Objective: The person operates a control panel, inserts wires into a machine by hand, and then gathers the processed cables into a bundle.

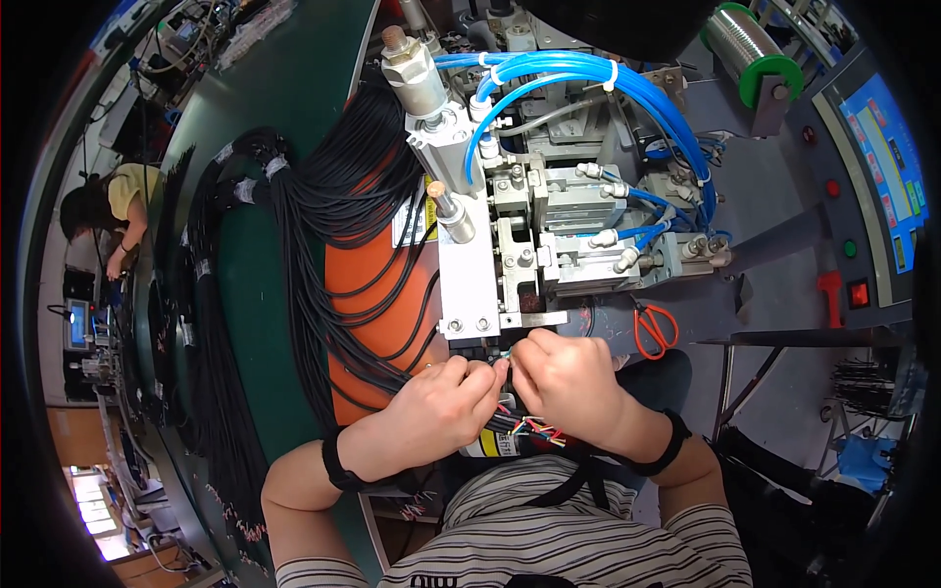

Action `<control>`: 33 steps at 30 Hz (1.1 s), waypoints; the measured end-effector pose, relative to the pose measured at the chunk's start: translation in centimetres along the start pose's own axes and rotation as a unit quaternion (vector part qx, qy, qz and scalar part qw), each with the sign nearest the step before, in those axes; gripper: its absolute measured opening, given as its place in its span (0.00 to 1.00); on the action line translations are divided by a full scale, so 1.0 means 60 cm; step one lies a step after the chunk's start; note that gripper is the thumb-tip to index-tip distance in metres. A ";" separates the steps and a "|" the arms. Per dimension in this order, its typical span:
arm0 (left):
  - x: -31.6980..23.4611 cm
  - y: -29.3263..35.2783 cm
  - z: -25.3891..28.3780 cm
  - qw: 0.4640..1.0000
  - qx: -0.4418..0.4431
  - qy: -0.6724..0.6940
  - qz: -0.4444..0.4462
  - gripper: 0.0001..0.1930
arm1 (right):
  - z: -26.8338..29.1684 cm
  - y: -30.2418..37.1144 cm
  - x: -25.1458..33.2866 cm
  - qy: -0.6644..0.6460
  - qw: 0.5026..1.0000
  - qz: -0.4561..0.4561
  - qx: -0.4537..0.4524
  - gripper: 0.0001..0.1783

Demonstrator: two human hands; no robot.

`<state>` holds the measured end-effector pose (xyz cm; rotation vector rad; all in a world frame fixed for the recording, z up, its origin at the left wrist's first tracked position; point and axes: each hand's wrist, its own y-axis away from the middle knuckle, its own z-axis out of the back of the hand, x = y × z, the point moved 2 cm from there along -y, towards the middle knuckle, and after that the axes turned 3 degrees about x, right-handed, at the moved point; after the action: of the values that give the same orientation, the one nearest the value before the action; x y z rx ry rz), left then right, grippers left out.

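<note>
At the front of a metal pneumatic machine (469, 274), my left hand (441, 402) and my right hand (573, 382) meet with fingertips almost touching. Both are closed in a pinch. What lies between the fingers is too small and hidden to make out. Black cables (368, 365) run from the left toward my left hand and pass behind it. Just below the hands, a bundle of cable ends (529, 425) shows bare coloured wires in red, yellow, white and green.
Thick black cables (343, 186) drape over an orange board (363, 269) and a green table (257, 323). Red-handled scissors (655, 331) lie right of the machine. Blue air tubes (637, 83) arch above it. A green-ended wire spool (750, 54) and a touchscreen (887, 157) stand right; another person (127, 201) works left.
</note>
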<state>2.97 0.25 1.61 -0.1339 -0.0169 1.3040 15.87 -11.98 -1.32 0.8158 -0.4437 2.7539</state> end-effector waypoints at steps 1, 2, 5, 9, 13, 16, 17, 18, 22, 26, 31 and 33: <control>0.000 -0.005 0.003 1.000 0.012 -0.007 0.001 0.25 | -0.001 -0.001 -0.008 -0.005 1.000 0.016 -0.005 0.05; 0.000 -0.009 0.006 1.000 0.023 -0.015 0.001 0.23 | -0.003 -0.001 -0.016 -0.010 0.999 0.032 -0.010 0.05; 0.003 -0.005 0.004 1.000 0.018 -0.014 0.000 0.21 | -0.011 0.005 -0.013 -0.034 0.997 0.042 -0.050 0.05; 0.007 -0.001 0.002 1.000 -0.002 0.006 0.005 0.20 | -0.009 0.005 -0.010 -0.070 0.992 0.023 -0.099 0.05; 0.012 -0.001 0.005 0.998 0.004 0.038 0.046 0.21 | -0.007 -0.004 -0.018 -0.080 0.995 0.004 -0.060 0.03; 0.018 0.010 0.007 0.992 -0.022 0.098 0.079 0.23 | -0.010 -0.003 -0.029 -0.106 0.992 -0.025 -0.060 0.03; 0.024 0.023 0.004 0.990 -0.042 0.090 0.100 0.23 | -0.012 0.000 -0.034 -0.131 0.989 -0.032 -0.055 0.02; 0.029 0.040 0.004 0.987 -0.063 0.080 0.123 0.23 | -0.013 0.001 -0.035 -0.157 0.986 -0.035 -0.051 0.02; 0.022 0.071 -0.013 0.977 -0.079 0.089 0.177 0.25 | -0.010 0.015 -0.037 -0.171 0.982 -0.039 -0.073 0.03; 0.033 0.079 -0.029 0.965 -0.088 0.140 0.202 0.25 | 0.009 0.020 -0.022 -0.369 0.926 -0.085 0.007 0.07; 0.020 0.058 -0.001 0.952 -0.088 0.252 0.148 0.24 | -0.017 0.017 0.001 -0.524 0.851 0.008 0.015 0.14; 0.019 0.054 0.003 0.947 -0.097 0.268 0.149 0.22 | -0.033 0.022 -0.003 -0.570 0.821 -0.023 0.022 0.14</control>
<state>0.14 2.20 1.38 -0.6787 0.3519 1.5293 14.65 -12.52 -3.31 2.3847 -0.5063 1.8993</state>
